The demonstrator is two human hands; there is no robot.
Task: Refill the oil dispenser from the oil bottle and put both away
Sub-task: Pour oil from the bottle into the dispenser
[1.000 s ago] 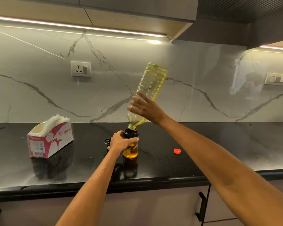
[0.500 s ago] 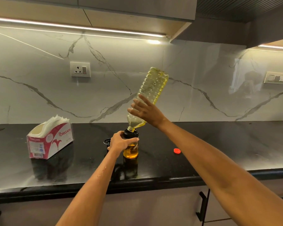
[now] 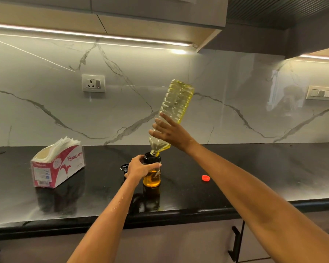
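Observation:
A clear plastic oil bottle with yellow oil is tipped steeply, base up, its open mouth at the black collar of the glass oil dispenser. My right hand holds the bottle near its shoulder. The dispenser stands on the black countertop with amber oil in its lower part. My left hand grips it just below the collar. The bottle's red cap lies on the counter to the right. A black dispenser lid lies just left of my left hand, partly hidden.
A pink and white tissue box sits on the counter at the left. A wall socket and a switch panel are on the marble backsplash. Wall cabinets hang overhead; drawers with black handles lie below the counter edge.
The bottle's base has dropped a little, so the bottle is less steeply tipped. My left hand and the dispenser have not moved.

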